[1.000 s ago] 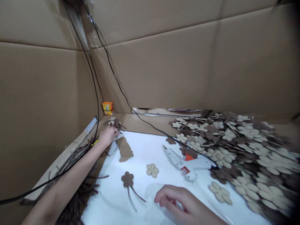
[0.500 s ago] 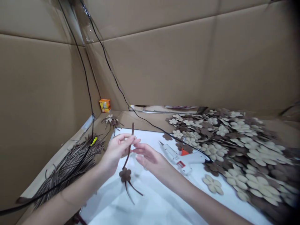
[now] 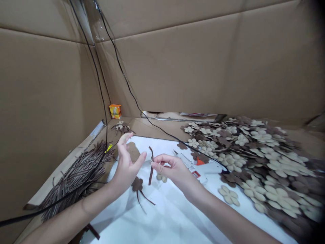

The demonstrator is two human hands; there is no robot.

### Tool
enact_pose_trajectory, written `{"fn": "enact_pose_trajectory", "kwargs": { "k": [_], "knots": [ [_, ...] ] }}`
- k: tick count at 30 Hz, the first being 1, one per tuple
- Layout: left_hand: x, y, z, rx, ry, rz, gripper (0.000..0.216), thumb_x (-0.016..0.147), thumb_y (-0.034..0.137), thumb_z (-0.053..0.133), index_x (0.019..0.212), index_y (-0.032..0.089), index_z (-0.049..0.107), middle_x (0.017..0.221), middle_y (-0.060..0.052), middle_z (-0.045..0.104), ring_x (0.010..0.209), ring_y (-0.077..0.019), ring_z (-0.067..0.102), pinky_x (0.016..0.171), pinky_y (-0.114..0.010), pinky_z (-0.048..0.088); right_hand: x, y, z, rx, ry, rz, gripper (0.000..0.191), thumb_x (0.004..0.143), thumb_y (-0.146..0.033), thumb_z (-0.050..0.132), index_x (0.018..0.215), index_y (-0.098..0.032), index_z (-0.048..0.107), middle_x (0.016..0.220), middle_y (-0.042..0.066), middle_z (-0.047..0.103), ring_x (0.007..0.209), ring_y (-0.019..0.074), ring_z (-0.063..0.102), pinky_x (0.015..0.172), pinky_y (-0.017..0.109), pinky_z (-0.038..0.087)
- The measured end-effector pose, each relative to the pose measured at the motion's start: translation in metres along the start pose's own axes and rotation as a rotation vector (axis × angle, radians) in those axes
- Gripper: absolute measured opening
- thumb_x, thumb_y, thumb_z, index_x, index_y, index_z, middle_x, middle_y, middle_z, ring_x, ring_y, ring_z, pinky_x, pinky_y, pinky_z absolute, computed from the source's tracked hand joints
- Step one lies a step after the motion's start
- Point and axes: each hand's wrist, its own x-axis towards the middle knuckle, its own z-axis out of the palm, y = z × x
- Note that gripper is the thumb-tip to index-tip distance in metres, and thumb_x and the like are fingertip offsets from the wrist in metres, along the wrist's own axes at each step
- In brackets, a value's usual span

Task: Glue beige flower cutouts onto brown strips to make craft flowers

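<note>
Both forearms reach forward over a white sheet (image 3: 167, 217), and the two hands are near each other, with the palms turned inward. The right hand (image 3: 172, 171) is almost closed and pinches a narrow brown strip (image 3: 151, 166) between its thumb and fingers. The strip stands nearly upright, with a small bend at the top, in the air above the sheet. The left hand (image 3: 126, 166) is open and its fingers are spread; it holds nothing, and its thumb is just beside the strip without touching. Under the left hand lies a dark brown flower cutout (image 3: 137, 184) with two thin stems. A glue gun (image 3: 203, 167) lies to the right, near a big pile of flower cutouts (image 3: 254, 162).
</note>
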Motion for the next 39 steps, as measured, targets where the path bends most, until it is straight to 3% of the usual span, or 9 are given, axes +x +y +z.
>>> {"fn": "enact_pose_trajectory", "kwargs": {
  "k": [2,3,5,10,17,21,26,30,39],
  "knots": [
    [0.005,0.004,-0.005,0.100,-0.268,0.212,0.039,0.082,0.028,0.052,0.120,0.023,0.043,0.130,-0.009,0.046,0.126,-0.0215,0.034,0.104,-0.038,0.023,0.000,0.000,-0.003,-0.016,-0.035,0.019,0.031,0.069,-0.047,0.064,0.070,-0.017,0.059,0.061,-0.003,0.048,0.052,0.0086,0.041,0.050,0.022,0.033],
    [0.007,0.007,-0.007,0.121,-0.443,0.240,0.030,0.085,0.028,0.048,0.115,0.023,0.050,0.123,-0.008,0.052,0.122,-0.0209,0.039,0.105,-0.038,0.022,0.001,0.000,-0.004,-0.028,-0.053,0.027,0.032,0.068,-0.048,0.064,0.069,-0.016,0.059,0.060,-0.003,0.048,0.052,0.0083,0.040,0.050,0.022,0.033],
    [0.010,0.013,-0.008,0.128,-0.617,0.222,0.023,0.086,0.029,0.047,0.104,0.022,0.059,0.109,-0.006,0.061,0.107,-0.0193,0.052,0.102,-0.036,0.027,0.002,0.000,-0.006,-0.057,-0.068,0.039,0.033,0.067,-0.048,0.065,0.070,-0.016,0.061,0.059,-0.003,0.048,0.051,0.0082,0.041,0.049,0.022,0.032],
    [0.006,0.014,-0.003,-0.017,-0.508,-0.024,0.021,0.077,0.032,0.060,0.090,0.016,0.065,0.089,-0.006,0.068,0.085,-0.0182,0.062,0.077,-0.026,0.047,0.007,0.000,-0.007,-0.092,-0.006,0.022,0.033,0.062,-0.048,0.067,0.065,-0.015,0.063,0.056,-0.002,0.050,0.047,0.0089,0.045,0.042,0.021,0.032],
    [0.007,0.010,0.000,-0.190,-0.345,-0.364,0.013,0.062,0.019,0.071,0.074,0.014,0.071,0.075,-0.005,0.072,0.071,-0.0163,0.064,0.066,-0.023,0.049,0.015,0.002,-0.001,-0.086,0.040,0.004,0.029,0.061,-0.044,0.065,0.058,-0.017,0.055,0.044,-0.007,0.042,0.034,0.0069,0.039,0.034,0.020,0.024],
    [0.006,0.010,0.001,-0.313,-0.293,-0.499,0.023,0.057,0.027,0.076,0.072,0.010,0.072,0.068,-0.006,0.070,0.064,-0.0147,0.061,0.064,-0.025,0.048,0.018,0.007,0.005,-0.067,0.057,-0.029,0.030,0.066,-0.045,0.062,0.060,-0.017,0.053,0.046,-0.006,0.046,0.033,0.0061,0.036,0.033,0.021,0.024],
    [-0.004,0.010,0.001,-0.529,-0.311,-0.559,0.033,0.068,0.037,0.070,0.087,0.010,0.071,0.079,-0.009,0.069,0.075,-0.0163,0.062,0.077,-0.031,0.048,0.020,0.010,0.011,-0.028,0.117,-0.128,0.032,0.065,-0.045,0.067,0.066,-0.017,0.051,0.063,-0.001,0.053,0.056,0.0103,0.049,0.048,0.022,0.038],
    [-0.007,0.015,0.000,-0.663,-0.303,-0.578,0.028,0.069,0.033,0.071,0.088,0.012,0.071,0.084,-0.009,0.069,0.081,-0.0177,0.063,0.084,-0.033,0.046,0.020,0.009,0.013,0.003,0.154,-0.144,0.038,0.064,-0.046,0.069,0.076,-0.020,0.043,0.062,-0.006,0.046,0.053,0.0098,0.045,0.042,0.020,0.036],
    [-0.007,0.012,-0.004,-0.786,-0.225,-0.748,0.013,0.072,0.020,0.069,0.081,0.011,0.068,0.078,-0.008,0.069,0.073,-0.0121,0.064,0.076,-0.023,0.050,0.005,0.003,0.025,0.145,0.082,-0.093,0.037,0.072,-0.048,0.060,0.089,-0.021,0.042,0.070,-0.005,0.048,0.060,0.0096,0.049,0.054,0.022,0.042]
  ]
}}
